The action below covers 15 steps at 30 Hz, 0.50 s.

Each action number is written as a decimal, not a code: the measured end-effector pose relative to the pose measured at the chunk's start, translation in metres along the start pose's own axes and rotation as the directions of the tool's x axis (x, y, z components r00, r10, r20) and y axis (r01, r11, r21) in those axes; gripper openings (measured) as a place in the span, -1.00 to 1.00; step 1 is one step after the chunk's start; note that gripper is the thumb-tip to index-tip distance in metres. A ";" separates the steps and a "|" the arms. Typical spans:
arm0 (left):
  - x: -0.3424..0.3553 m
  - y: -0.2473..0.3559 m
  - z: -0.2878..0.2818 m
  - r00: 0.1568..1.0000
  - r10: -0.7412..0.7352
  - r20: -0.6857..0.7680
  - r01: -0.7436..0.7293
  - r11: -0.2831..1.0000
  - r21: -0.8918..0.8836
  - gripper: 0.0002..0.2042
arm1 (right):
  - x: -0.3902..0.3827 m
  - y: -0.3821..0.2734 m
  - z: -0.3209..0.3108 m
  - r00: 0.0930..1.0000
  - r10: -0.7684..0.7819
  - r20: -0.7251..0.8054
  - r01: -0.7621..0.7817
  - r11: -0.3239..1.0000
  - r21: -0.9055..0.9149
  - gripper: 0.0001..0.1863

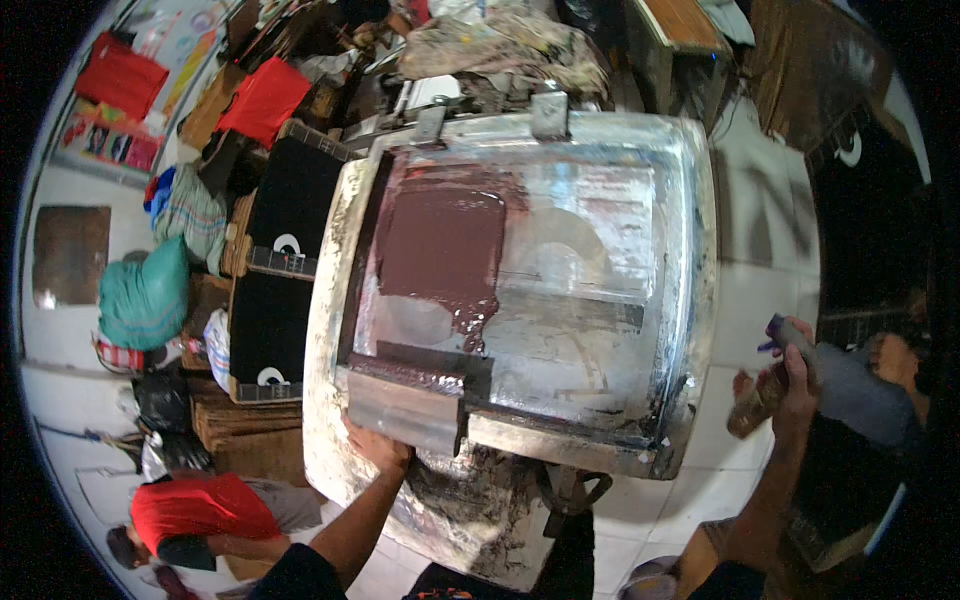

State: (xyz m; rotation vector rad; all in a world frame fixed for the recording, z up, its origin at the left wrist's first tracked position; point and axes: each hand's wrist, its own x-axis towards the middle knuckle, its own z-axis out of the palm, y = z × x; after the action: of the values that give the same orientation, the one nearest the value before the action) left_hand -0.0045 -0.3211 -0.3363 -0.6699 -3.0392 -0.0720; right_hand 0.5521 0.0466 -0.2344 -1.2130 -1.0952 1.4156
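Observation:
My left hand (pixel 378 445) is closed around a wide squeegee (pixel 405 408) at the near left edge of a screen-printing frame (pixel 570 440). Dark maroon ink clings along the squeegee's upper edge. A thick patch of the same ink (pixel 440 245) covers the left part of the mesh, with a drip running toward me. The mesh on the right looks shiny and shows a faint curved shape. Off the frame's right side, my right hand (pixel 797 385) grips a brownish spray bottle (pixel 757 402) with a purple spray head, held tilted and slightly blurred.
Two metal hinge clamps (pixel 549 115) hold the frame's far edge. Black fabric panels (pixel 285 205) with white marks lie on boards at left; more dark panels (pixel 865 200) are at right. A person in a red top (pixel 205 508) is at lower left. Stained rags (pixel 500 55) lie beyond.

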 end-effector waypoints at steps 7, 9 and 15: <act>-0.009 0.047 -0.025 0.995 0.007 -0.098 -0.013 0.998 -0.061 -0.12 | -0.012 -0.167 0.138 0.763 -0.319 0.562 0.594 0.689 -0.415 -0.65; -0.010 0.056 -0.031 0.996 -0.025 -0.081 0.017 0.995 -0.098 -0.13 | -0.005 -0.172 0.175 0.767 -0.295 0.569 0.587 0.680 -0.439 -0.66; -0.011 0.072 -0.050 0.996 -0.084 -0.041 0.079 0.992 -0.098 -0.11 | 0.008 -0.173 0.236 0.918 -0.196 0.345 0.362 0.769 -0.527 -0.70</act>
State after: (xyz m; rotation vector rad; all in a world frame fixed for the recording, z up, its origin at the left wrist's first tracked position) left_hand 0.0363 -0.2632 -0.2840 -0.5413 -3.0350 -0.2336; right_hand 0.3352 0.0699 -0.0393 -1.2092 -1.9270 1.0504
